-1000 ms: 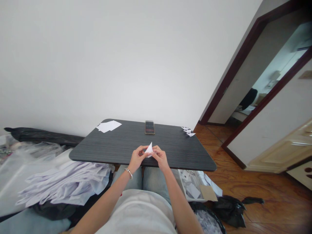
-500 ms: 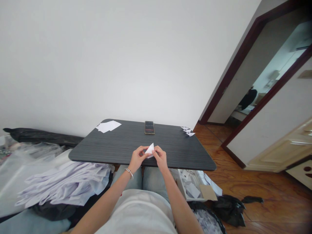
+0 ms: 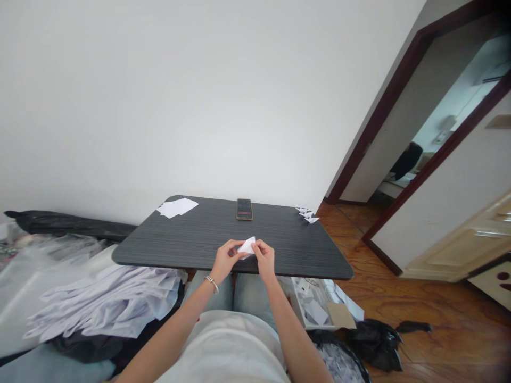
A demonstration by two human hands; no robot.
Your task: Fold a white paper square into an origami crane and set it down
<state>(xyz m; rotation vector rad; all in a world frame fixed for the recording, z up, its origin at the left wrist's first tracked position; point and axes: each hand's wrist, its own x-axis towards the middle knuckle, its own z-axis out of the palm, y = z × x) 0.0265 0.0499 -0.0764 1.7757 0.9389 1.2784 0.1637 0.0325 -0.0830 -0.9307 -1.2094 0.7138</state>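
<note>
My left hand (image 3: 225,259) and my right hand (image 3: 265,258) meet over the near edge of a dark wood-grain table (image 3: 187,239). Both pinch a small folded white paper (image 3: 248,246) between their fingertips. The left wrist wears a thin silver bracelet (image 3: 211,282). The paper sits low, just above the tabletop.
A phone (image 3: 244,208) lies at the table's far middle. Flat white sheets (image 3: 177,206) rest at the far left corner, small folded paper pieces (image 3: 308,215) at the far right corner. Crumpled white paper (image 3: 104,300) piles at my left; a box of scraps (image 3: 315,308) and black bags (image 3: 377,340) sit at my right.
The paper's upright point has been folded down flatter between my fingers. My hands have stayed in nearly the same place.
</note>
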